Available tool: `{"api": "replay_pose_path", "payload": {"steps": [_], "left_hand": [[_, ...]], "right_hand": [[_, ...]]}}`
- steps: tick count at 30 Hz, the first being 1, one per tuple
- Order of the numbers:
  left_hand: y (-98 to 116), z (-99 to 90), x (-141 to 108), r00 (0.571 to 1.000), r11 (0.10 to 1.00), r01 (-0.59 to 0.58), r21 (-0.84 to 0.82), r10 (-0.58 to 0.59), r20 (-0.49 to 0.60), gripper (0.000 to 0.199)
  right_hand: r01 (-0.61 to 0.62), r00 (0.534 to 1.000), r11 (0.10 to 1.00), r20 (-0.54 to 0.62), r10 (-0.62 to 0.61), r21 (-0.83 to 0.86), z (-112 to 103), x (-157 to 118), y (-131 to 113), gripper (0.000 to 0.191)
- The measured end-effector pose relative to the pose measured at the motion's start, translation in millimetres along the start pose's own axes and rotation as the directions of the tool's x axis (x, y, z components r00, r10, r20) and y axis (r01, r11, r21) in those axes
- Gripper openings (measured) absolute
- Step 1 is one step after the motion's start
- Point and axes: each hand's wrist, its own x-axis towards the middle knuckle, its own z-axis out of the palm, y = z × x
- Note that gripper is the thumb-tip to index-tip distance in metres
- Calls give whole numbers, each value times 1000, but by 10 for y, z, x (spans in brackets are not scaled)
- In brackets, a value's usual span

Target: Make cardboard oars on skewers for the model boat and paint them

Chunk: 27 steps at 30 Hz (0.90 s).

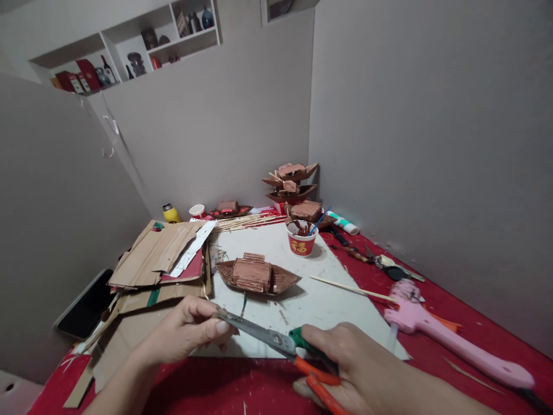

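In the head view my right hand (349,360) is closed round the green and orange handles of scissors (263,334), whose blades point left. The blade tips reach the fingers of my left hand (192,331), which are pinched together at something small and dark that I cannot make out. Just beyond the blades, a brown model boat (253,274) with a ribbed cabin roof rests on the white board (337,317). A thin dark green piece (244,304) stands between the boat and the scissors.
Torn cardboard (151,253) is piled at the left beside a black phone (86,305). A red paper cup (301,239) holds brown paint. Several boats (291,190) stand at the back. A pink glue gun (458,340) and a wooden stick (352,288) lie at the right.
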Motion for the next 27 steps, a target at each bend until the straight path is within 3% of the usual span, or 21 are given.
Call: {"api": "replay_pose_path", "payload": {"steps": [9, 13, 18, 27], "left_hand": [[-140, 9, 16, 998, 999, 52, -12, -53, -26, 40], [-190, -8, 48, 997, 999, 40, -32, -41, -57, 42], [-164, -39, 81, 993, 1000, -11, -15, 9, -119, 47], [-182, -8, 78, 999, 1000, 7, -9, -8, -46, 46]], "right_hand": [[-24, 999, 999, 30, 23, 22, -21, 7, -48, 35], [-38, 996, 994, 89, 29, 107, 26, 8, -6, 39], [-36, 996, 988, 84, 24, 150, 31, 22, 53, 40], [-44, 999, 999, 31, 44, 22, -24, 12, -4, 33]]}}
